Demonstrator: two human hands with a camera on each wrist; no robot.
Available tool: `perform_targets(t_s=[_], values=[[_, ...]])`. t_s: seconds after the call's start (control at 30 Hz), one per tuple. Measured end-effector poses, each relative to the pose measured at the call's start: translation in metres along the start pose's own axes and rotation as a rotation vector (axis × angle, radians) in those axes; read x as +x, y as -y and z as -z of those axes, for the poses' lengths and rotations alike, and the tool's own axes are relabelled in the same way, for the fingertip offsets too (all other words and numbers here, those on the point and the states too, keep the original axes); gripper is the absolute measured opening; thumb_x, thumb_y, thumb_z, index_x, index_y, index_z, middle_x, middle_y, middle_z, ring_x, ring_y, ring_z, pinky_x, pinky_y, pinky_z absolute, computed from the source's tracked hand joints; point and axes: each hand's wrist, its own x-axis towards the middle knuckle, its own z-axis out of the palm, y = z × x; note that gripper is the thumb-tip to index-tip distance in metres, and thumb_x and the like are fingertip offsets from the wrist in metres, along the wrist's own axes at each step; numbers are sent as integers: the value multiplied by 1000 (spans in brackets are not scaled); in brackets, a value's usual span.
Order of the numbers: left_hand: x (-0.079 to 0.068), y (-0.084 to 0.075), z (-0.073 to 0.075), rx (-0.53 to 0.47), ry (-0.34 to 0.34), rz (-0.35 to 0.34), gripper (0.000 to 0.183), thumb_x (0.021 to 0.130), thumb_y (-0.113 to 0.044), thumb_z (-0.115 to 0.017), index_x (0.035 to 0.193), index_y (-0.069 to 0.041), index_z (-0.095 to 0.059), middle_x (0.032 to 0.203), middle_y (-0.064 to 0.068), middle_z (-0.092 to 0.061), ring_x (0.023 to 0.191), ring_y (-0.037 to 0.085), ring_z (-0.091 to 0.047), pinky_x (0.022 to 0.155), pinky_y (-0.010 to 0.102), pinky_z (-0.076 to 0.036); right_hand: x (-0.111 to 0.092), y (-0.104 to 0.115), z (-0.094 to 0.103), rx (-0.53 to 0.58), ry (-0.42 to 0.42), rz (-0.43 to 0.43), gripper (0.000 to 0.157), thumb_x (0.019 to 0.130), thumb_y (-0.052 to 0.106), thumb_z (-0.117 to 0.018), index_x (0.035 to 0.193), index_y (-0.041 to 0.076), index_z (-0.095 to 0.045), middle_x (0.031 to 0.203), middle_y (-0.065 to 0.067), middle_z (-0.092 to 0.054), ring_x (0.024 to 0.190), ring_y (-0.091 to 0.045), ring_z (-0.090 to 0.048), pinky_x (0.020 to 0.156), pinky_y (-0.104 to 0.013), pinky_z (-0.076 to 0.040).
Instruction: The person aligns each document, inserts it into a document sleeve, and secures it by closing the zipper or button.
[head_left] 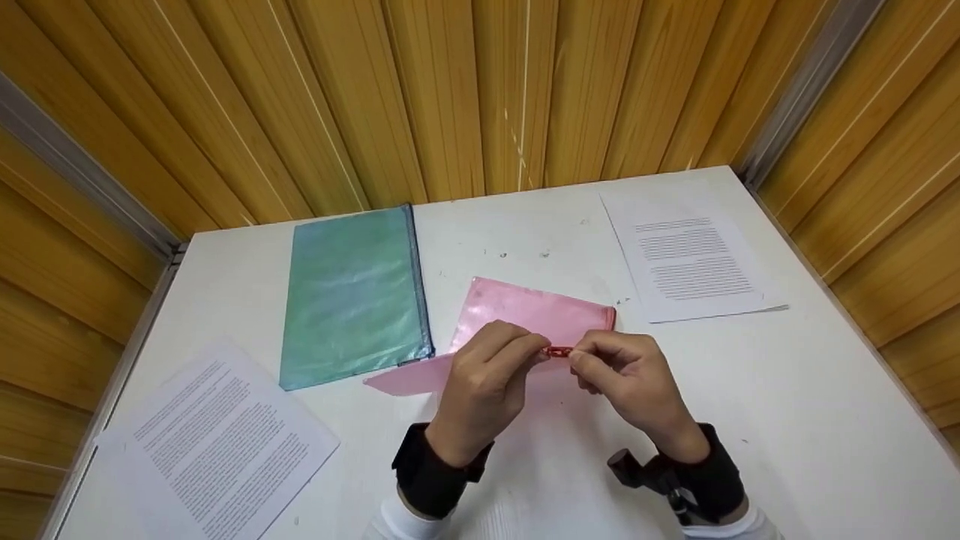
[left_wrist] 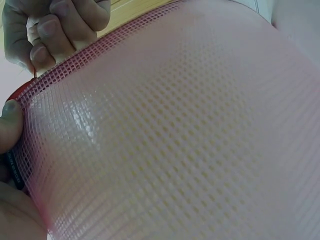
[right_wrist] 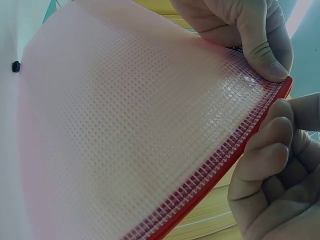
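A pink mesh zipper pouch point(head_left: 517, 307) is held up off the table, its red zipper edge point(right_wrist: 200, 193) running toward the corner between the hands. My left hand point(head_left: 480, 382) grips that corner, the thumb lying flat on the mesh in the right wrist view. Close beside it, my right hand point(head_left: 626, 375) has its fingers curled at the zipper. In the left wrist view a thin red zipper pull point(left_wrist: 35, 74) shows between the right fingertips and the edge. The pouch's contents, if any, are not visible.
A green zipper pouch point(head_left: 352, 292) lies flat at the back left of the white table point(head_left: 825, 420). Printed sheets point(head_left: 225, 442) lie at the front left, and more printed paper point(head_left: 694, 259) at the back right. Wood-patterned walls point(head_left: 450, 97) surround the table.
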Motion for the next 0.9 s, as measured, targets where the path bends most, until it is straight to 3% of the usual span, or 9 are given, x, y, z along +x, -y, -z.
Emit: perform_targets(t_s=[0.23, 0.57, 0.7, 0.9], values=[[3, 3, 11, -69, -122, 18, 8, 86, -1, -73, 93, 0, -72, 82, 8, -67, 75, 15, -63, 72, 17, -55, 1, -3, 0, -121, -67, -103, 25, 88, -12, -60, 69, 5, -63, 55, -10, -51, 50, -6, -47, 43, -22, -37], [5, 4, 15, -70, -39, 31, 19, 83, 0, -75, 102, 0, -70, 92, 9, -66, 83, 15, -64, 78, 17, -56, 1, -5, 6, -80, -66, -111, 22, 91, -7, -61, 72, 3, -64, 58, -11, -52, 49, -16, -47, 45, -24, -40], [5, 5, 15, -50, -79, 12, 15, 84, 2, -74, 99, 0, -71, 89, 8, -67, 82, 16, -63, 77, 18, -56, 1, -8, 8, -57, -43, -136, 21, 93, -5, -61, 72, 1, -64, 58, -14, -52, 49, -19, -47, 45, -25, -41], [5, 7, 17, -41, -168, 5, 12, 85, 4, -72, 96, 0, -72, 84, 9, -66, 78, 16, -61, 73, 19, -56, 4, -12, 9, -46, -43, -252, 21, 94, 0, -63, 73, -1, -64, 59, -18, -52, 50, -19, -48, 45, -24, -42]])
